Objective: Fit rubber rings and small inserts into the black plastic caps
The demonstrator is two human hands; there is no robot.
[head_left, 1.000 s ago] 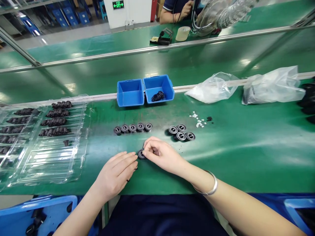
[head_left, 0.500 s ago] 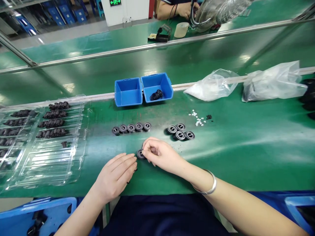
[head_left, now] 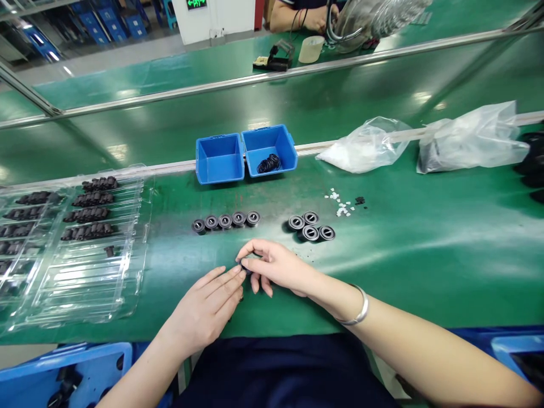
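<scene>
Between my two hands a round black part (head_left: pixel 245 268) rests on the green table (head_left: pixel 403 272), mostly covered by fingers. My right hand (head_left: pixel 272 265) grips it between thumb and forefinger, its other fingers curled below. My left hand (head_left: pixel 215 303) lies beside it on the left, fingers extended, their tips touching the part's edge. Behind my hands stands a row of several round black parts (head_left: pixel 225 221). Further right is a cluster of several similar parts (head_left: pixel 310 233) with slotted tops.
Two blue bins (head_left: pixel 220 158) stand at the back, one holding black rings (head_left: pixel 269 164). White bits (head_left: pixel 342 208), black bits (head_left: pixel 360 200) and plastic bags (head_left: pixel 365 148) lie right. Clear trays (head_left: pixel 85 272) are left. A person's hand (head_left: pixel 317 20) shows across the table.
My left hand has moved right and now touches the round part. The right thumb and forefinger have closed further over it, covering more of its top.
</scene>
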